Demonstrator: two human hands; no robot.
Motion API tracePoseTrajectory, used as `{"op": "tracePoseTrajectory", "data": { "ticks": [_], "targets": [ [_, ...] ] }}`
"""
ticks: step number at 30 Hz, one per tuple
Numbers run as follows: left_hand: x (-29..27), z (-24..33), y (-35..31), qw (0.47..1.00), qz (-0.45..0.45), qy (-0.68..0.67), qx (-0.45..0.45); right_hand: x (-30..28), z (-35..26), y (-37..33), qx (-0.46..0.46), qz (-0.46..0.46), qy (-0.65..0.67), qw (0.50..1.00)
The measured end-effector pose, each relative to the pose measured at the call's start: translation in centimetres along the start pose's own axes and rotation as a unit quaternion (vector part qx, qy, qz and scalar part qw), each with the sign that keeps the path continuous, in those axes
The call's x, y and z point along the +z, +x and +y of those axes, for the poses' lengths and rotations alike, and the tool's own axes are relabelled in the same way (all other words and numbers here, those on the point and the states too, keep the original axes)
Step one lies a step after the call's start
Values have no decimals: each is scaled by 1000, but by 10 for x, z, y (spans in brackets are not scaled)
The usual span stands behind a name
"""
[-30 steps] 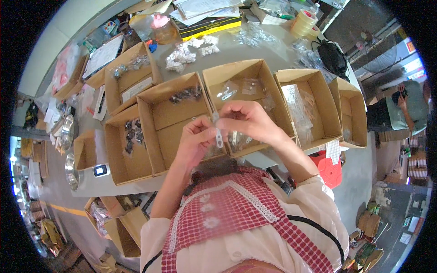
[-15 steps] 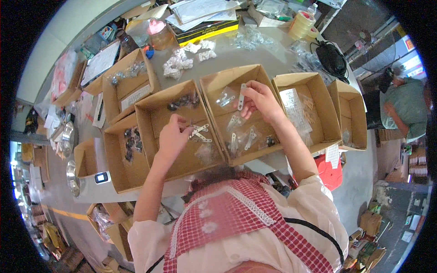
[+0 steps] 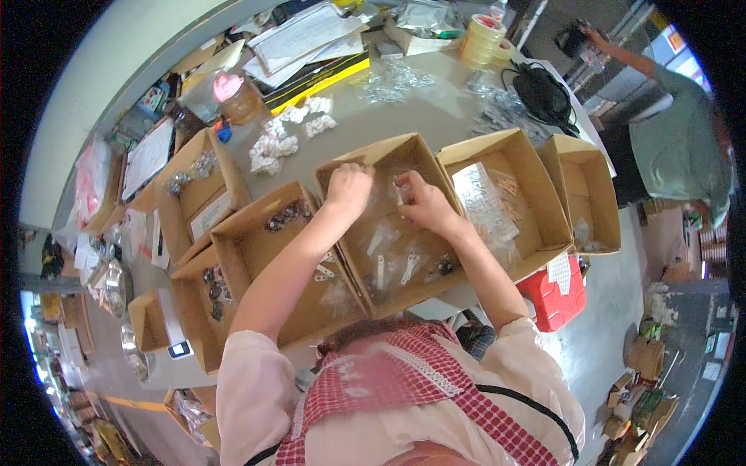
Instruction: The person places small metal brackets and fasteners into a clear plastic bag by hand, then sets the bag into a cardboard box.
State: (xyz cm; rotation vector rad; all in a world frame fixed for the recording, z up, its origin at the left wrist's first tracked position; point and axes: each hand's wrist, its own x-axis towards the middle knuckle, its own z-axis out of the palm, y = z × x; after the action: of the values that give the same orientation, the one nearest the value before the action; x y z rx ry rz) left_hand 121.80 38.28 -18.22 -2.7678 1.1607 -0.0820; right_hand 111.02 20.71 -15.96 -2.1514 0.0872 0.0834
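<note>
My left hand (image 3: 351, 189) is closed over the far left part of the middle cardboard box (image 3: 359, 256); its curled fingers hide whatever is in them. A short way to the right, my right hand (image 3: 429, 206) pinches what looks like a small clear plastic bag (image 3: 402, 189). Below both hands, pale flat metal strips with holes (image 3: 410, 266) lie in clear bags on the box floor, beside a bag of small dark parts (image 3: 443, 268). In the left cardboard box (image 3: 247, 247), partly behind my left forearm, are more strips (image 3: 325, 272) and dark parts (image 3: 287, 215).
A box with bagged orange-brown pieces (image 3: 507, 186) and a narrower box (image 3: 594, 194) stand to the right. Beyond them are white crumpled pieces (image 3: 272, 144), a lidded jar (image 3: 237, 99), tape rolls (image 3: 482, 40) and a black bag (image 3: 544, 101). A co-worker (image 3: 676, 140) stands at the right.
My left hand has moved from the left box into the middle one. My right hand no longer shows the metal strip and has lowered slightly. The view has shifted; the co-worker has raised an arm.
</note>
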Motion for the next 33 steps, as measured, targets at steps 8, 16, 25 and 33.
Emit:
{"op": "tracePoseTrajectory", "data": {
  "ticks": [8,16,25,33],
  "targets": [
    [14,-1,41,987,-119,-40,103,-3,4,6,-39,63,-63,995],
    [-2,-7,29,976,-118,-108,146,-5,11,7,-73,159,-105,979],
    [-36,4,-17,961,-17,-273,47,-6,2,3,-104,171,-17,980],
    [-33,6,-35,958,59,-272,72,-2,-18,-7,-156,213,-93,960]
  ]
}}
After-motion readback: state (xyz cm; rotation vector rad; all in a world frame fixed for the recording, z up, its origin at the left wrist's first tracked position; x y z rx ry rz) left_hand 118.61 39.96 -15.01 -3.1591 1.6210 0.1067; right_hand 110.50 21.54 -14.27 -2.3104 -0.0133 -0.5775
